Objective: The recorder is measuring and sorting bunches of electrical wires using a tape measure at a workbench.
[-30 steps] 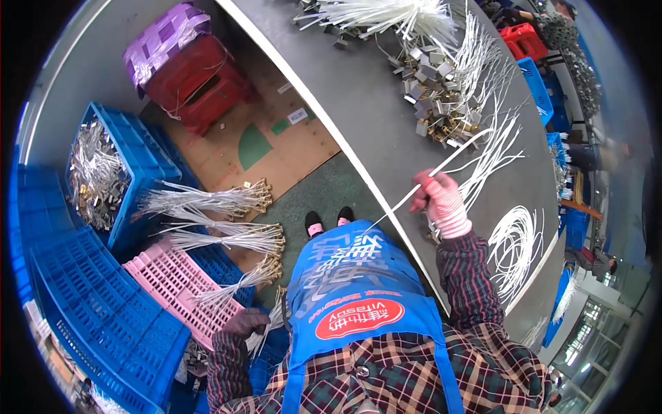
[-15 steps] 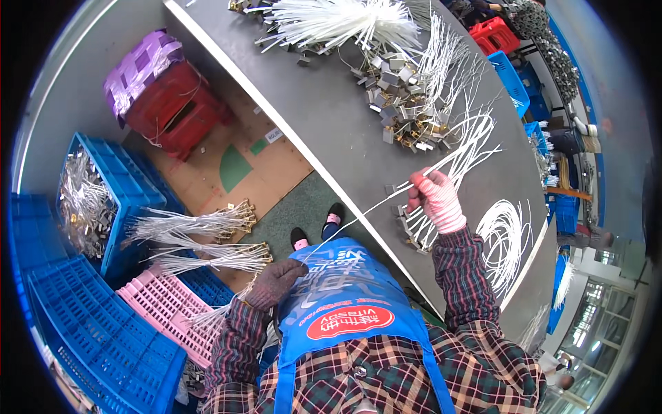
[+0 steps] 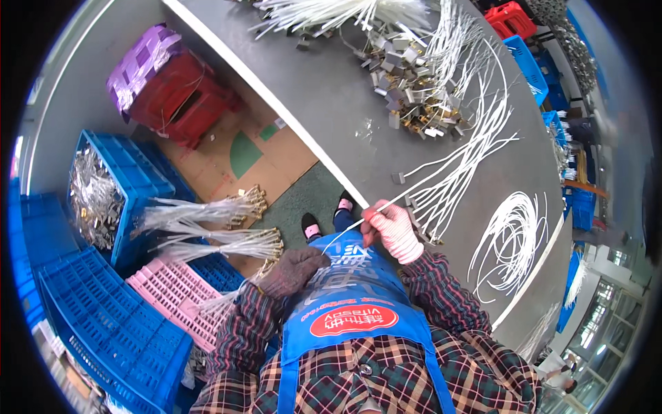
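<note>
My left hand, in a dark brown-grey glove, is closed in front of the blue apron, on one end of a thin white wire. Across the table's edge, my right hand, in a pink-and-white striped glove with red fingertips, pinches the same wire. The wire runs taut and slanting between the two hands. Just beyond the right hand, a loose bunch of white wires lies on the grey table, small metal pieces at its near ends.
A heap of small grey metal parts with white wires lies farther back. Coiled white wires rest at right. On the left are blue crates, a pink basket, wire bundles and a red stool.
My right hand has moved left and nearer my body, toward the left hand, shortening the span of wire between them. My left hand has shifted slightly right.
</note>
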Available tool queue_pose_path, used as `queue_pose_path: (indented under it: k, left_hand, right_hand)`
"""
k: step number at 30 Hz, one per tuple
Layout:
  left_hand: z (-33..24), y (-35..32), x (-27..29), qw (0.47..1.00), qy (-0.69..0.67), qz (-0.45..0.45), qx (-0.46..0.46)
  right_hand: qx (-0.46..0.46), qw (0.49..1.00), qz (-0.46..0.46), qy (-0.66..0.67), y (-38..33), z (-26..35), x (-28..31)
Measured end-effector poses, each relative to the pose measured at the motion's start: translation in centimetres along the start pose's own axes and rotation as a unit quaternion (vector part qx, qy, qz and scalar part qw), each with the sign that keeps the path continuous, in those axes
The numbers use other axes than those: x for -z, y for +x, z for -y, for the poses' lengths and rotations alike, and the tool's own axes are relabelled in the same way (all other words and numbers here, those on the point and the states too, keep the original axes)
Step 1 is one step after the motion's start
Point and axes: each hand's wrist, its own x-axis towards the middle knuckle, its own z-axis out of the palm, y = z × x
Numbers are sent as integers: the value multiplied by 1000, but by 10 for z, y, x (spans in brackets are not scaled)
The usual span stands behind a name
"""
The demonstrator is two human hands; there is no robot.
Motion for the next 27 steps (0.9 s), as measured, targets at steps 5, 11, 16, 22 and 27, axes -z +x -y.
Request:
queue_pose_path:
  k: [5,11,16,22,27]
  left_hand:
    - [-5,26,-4,997,-31,34,-60]
    - [22,33,-3,961,57,101,-252]
    - [7,47,-6,897,181,85,-395]
    - [-1,25,-5,999,-22,45,-15]
    - [26,48,-9,845,252,-42,-470]
  right_hand:
    - [-30,997,-19,-63,-3,20,13]
    - [141,985,-99,-16,-8,63,42]
    - [75,996,-41,30,-15,14,8]
    - [115,975,-175,-71,-5,44,27]
    - [63,997,-39,-22,-15,-7,-3]
